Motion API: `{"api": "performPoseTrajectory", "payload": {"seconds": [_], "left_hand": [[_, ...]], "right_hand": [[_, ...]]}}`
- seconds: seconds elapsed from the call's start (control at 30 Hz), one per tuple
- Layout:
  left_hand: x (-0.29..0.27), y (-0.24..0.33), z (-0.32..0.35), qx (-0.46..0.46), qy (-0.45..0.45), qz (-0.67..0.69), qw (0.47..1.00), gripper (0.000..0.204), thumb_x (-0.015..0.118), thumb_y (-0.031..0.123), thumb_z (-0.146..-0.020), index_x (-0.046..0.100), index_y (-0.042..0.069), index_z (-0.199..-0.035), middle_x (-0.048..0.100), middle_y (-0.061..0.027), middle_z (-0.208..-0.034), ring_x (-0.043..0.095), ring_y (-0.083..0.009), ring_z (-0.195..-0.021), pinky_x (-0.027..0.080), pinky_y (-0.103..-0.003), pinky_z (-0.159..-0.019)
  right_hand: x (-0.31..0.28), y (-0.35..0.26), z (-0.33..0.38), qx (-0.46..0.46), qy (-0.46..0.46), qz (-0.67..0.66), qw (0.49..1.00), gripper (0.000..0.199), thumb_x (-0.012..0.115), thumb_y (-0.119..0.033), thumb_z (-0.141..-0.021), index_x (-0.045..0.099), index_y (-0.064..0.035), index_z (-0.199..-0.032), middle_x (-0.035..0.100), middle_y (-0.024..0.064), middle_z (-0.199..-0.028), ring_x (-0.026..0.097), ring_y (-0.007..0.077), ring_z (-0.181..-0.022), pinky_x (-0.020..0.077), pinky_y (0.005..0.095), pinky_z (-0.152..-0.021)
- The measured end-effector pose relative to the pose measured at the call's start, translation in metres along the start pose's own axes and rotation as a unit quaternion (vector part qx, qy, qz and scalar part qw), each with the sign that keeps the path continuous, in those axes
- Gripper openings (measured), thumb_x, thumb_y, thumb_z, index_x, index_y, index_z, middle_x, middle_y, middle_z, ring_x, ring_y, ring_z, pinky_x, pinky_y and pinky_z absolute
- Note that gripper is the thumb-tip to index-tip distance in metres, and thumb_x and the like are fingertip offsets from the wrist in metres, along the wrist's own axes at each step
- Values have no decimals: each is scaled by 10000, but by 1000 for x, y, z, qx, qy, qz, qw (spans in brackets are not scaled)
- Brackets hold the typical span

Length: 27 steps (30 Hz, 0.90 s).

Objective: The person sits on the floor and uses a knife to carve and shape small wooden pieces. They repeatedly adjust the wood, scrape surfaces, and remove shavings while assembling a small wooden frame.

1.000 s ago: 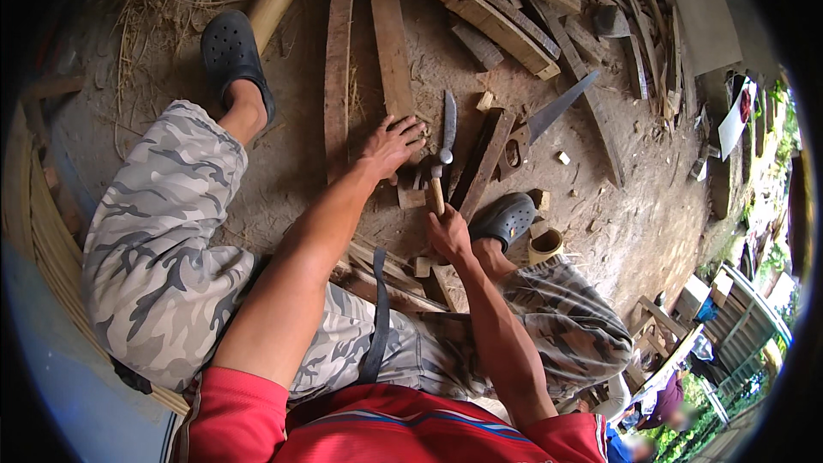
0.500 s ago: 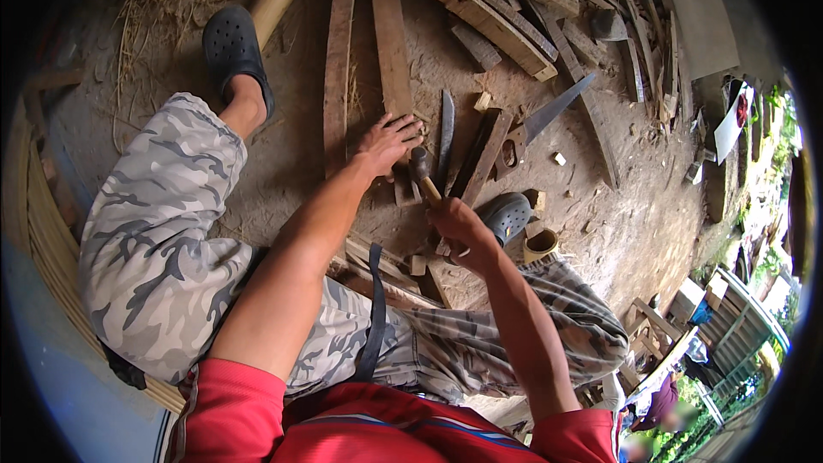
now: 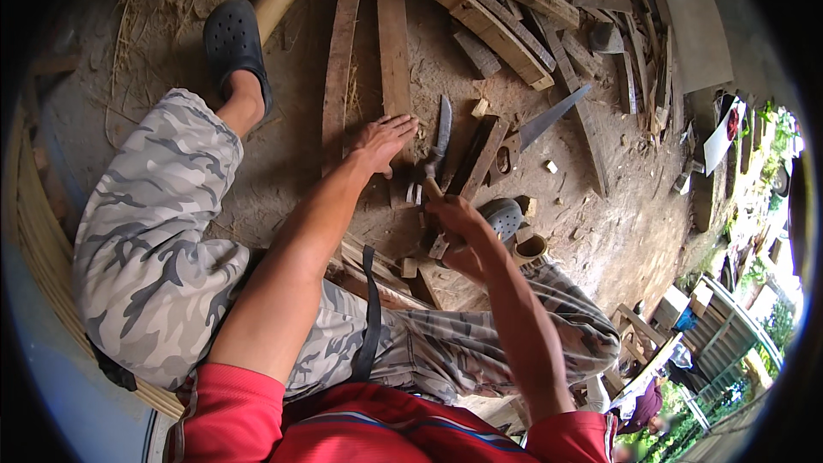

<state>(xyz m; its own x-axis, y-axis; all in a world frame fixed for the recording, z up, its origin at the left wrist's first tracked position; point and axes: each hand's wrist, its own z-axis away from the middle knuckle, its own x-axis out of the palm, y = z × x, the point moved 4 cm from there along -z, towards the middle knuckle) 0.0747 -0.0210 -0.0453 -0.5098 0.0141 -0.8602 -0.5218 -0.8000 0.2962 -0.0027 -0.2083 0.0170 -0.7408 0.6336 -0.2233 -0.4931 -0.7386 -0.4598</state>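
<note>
Lowered since the earlier frame, our right hand [image 3: 453, 225] grips the knife [image 3: 439, 147], its blade just beside the wooden slat [image 3: 393, 43]. Our left hand [image 3: 383, 142] presses flat, fingers spread, on that slat; a handsaw [image 3: 533, 133] lies near it.

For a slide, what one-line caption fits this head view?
Seated on dirt, the left hand steadies a small wood piece while the right hand grips a knife over it.
</note>
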Motion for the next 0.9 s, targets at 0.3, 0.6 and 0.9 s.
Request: {"api": "performPoseTrajectory", "payload": {"seconds": [0.3, 0.6, 0.9], "left_hand": [[2, 0, -4, -3, -9, -10, 1000, 1209, 896, 475, -560, 285, 101, -1534, 209, -10, -1633, 191, -167, -1500, 194, -333, -1231], [1, 2, -2, -17, -22, -24, 999, 1218, 884, 491, -573, 255, 117, -1547, 171, 16, -1644, 163, -153, -1506, 178, -344, -1236], [-4, 3, 0, -23, -34, -30, 999, 1224, 885, 481, -575, 242, 120, -1551, 158, 24, -1647, 154, -146, -1508, 181, -347, -1235]], "right_hand": [[10, 19, 61, 50, -13, -471, 880, 270, 437, -236, -995, 584, -105, -1179, 654, 152, -829, 655, 261, -665, 516, 337, -559], [25, 3, 58, -30, -36, -542, 839, 286, 534, -178, -982, 554, -62, -1243, 674, 204, -1020, 694, 331, -930, 569, 440, -810], [2, -26, 30, 46, 151, -154, 975, 483, 588, -449, -966, 666, 28, -962, 676, 143, -752, 695, 207, -612, 554, 341, -544]]}}
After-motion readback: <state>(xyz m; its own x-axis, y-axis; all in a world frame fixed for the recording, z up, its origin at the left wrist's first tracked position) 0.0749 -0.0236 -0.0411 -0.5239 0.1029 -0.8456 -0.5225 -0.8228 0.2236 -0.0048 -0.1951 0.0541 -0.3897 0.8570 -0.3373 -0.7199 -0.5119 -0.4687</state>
